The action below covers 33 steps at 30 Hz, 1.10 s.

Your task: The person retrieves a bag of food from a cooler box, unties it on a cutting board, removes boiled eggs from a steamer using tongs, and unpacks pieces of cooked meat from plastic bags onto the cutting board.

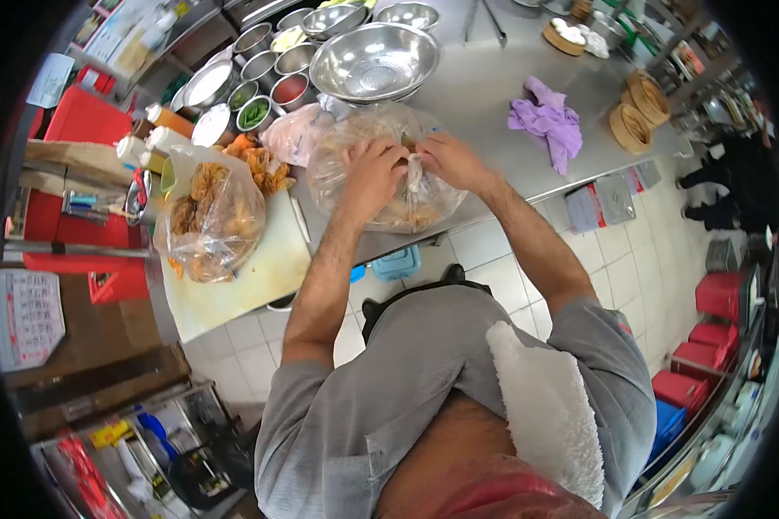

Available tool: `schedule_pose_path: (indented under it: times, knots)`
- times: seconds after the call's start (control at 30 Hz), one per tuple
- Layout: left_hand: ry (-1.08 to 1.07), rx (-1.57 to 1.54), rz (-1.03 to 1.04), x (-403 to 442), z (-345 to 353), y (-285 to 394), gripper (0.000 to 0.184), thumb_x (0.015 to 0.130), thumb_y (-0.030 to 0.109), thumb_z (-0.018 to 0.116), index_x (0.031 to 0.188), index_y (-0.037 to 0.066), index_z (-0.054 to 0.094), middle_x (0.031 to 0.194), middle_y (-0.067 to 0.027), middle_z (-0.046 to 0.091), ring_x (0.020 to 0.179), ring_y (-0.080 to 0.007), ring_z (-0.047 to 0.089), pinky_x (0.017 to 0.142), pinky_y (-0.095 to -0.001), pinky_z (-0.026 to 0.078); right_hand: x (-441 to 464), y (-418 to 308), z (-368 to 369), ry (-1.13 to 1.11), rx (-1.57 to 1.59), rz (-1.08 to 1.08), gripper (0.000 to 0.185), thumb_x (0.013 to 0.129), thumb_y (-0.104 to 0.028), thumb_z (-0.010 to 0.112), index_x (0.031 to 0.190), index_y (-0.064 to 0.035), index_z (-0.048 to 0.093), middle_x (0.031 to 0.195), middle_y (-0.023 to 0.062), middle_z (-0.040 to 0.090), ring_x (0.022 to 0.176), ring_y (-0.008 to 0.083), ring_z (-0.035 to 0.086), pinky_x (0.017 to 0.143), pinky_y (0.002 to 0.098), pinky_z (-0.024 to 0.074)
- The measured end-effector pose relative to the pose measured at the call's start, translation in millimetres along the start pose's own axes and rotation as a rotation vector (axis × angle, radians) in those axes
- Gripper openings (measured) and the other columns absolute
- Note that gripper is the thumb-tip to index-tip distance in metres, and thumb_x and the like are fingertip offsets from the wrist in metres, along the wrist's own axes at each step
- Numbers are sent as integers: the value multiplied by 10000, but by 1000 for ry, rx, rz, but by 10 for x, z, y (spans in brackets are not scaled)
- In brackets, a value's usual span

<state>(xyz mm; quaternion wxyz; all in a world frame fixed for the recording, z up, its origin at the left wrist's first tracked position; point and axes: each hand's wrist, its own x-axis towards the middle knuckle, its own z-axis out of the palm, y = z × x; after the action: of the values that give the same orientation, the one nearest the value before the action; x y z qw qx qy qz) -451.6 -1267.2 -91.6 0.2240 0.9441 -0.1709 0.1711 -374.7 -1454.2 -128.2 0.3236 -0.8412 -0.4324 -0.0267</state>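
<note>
A large clear plastic bag [424, 203] with brownish contents lies on the steel counter in front of me. My left hand [375, 173] is on its upper left part, fingers curled into the plastic. On the other side of the gathered middle, my right hand [450, 162] pinches the plastic. The two hands are close together, with a twisted piece of bag between them. Left of this bag, another clear bag [212, 216] of brown fried-looking food rests on a white cutting board [242, 290]. A pinkish bag [296, 134] touches the large bag's upper left side.
A perforated steel bowl [374, 60] stands behind the large bag, beside several small metal containers [255, 114]. A purple cloth [547, 124] and bamboo steamers [632, 128] are on the right of the counter [485, 86]. Squeeze bottles [169, 121] stand at the left. Dark-clothed legs of another person [718, 186] show far right.
</note>
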Motion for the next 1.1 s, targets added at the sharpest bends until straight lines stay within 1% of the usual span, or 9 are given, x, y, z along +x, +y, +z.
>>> schedule_pose_path:
  times: [0.07, 0.2, 0.37, 0.57, 0.7, 0.8, 0.87, 0.97, 1.1]
  knots:
    - [2, 25, -15, 71, 3, 30, 239, 750, 126, 667, 986, 126, 629, 1064, 3, 554, 1076, -242, 435, 955, -439, 239, -1, -16, -26, 141, -48, -97, 93, 831, -114, 585, 889, -42, 576, 851, 121, 526, 835, 324, 507, 720, 405, 421]
    - [-50, 13, -97, 120, 23, -4, 240, 738, 113, 677, 973, 128, 628, 1032, -6, 554, 1056, -235, 444, 941, -438, 250, 8, 12, 20, 232, -56, -163, 99, 792, -76, 584, 890, -64, 589, 870, 80, 550, 875, 284, 527, 725, 381, 437]
    - [31, -37, -28, 141, 109, -111, 197, 690, 60, 682, 873, 93, 616, 905, -50, 573, 933, -261, 511, 867, -410, 335, -46, -137, 54, 528, 116, -48, 114, 759, -105, 639, 867, -72, 625, 855, 75, 557, 820, 284, 533, 703, 376, 428]
    - [69, -112, -88, 177, 97, -126, 169, 649, 52, 691, 795, 60, 607, 789, -84, 580, 849, -292, 538, 811, -400, 384, 49, -329, 84, 441, 134, 29, 145, 745, -124, 666, 871, -61, 630, 787, 93, 563, 788, 297, 549, 702, 387, 439]
    - [120, -184, -91, 165, 85, -194, 157, 642, 44, 686, 777, 48, 606, 766, -89, 581, 815, -302, 546, 790, -402, 396, 132, -258, 87, 437, 144, -41, 126, 762, -120, 646, 869, -56, 631, 805, 91, 577, 789, 297, 560, 696, 383, 452]
    - [47, -226, -84, 165, 21, -245, 144, 647, 39, 675, 771, 37, 603, 767, -93, 588, 802, -307, 553, 778, -395, 405, 161, -303, -65, 280, 214, 32, 113, 770, -113, 633, 864, -51, 634, 830, 90, 592, 810, 286, 573, 684, 377, 468]
    - [17, -231, -87, 192, -16, -210, 138, 640, 40, 669, 761, 35, 604, 748, -103, 592, 768, -304, 564, 755, -386, 418, 196, -249, -98, 217, 106, -117, 106, 770, -106, 622, 856, -46, 636, 842, 88, 603, 810, 282, 582, 683, 381, 478]
    - [30, -251, -98, 211, 11, -258, 126, 626, 41, 662, 736, 28, 603, 705, -118, 585, 710, -306, 568, 696, -383, 437, 254, -254, -129, 131, 20, -184, 103, 775, -106, 598, 845, -44, 640, 846, 83, 607, 815, 281, 588, 693, 385, 486]
    - [45, -320, -127, 198, 65, -305, 121, 608, 39, 655, 713, 19, 599, 668, -128, 574, 648, -310, 564, 638, -391, 442, 292, -330, -138, 43, 25, -120, 110, 776, -117, 579, 825, -40, 640, 833, 89, 609, 808, 288, 592, 699, 396, 491]
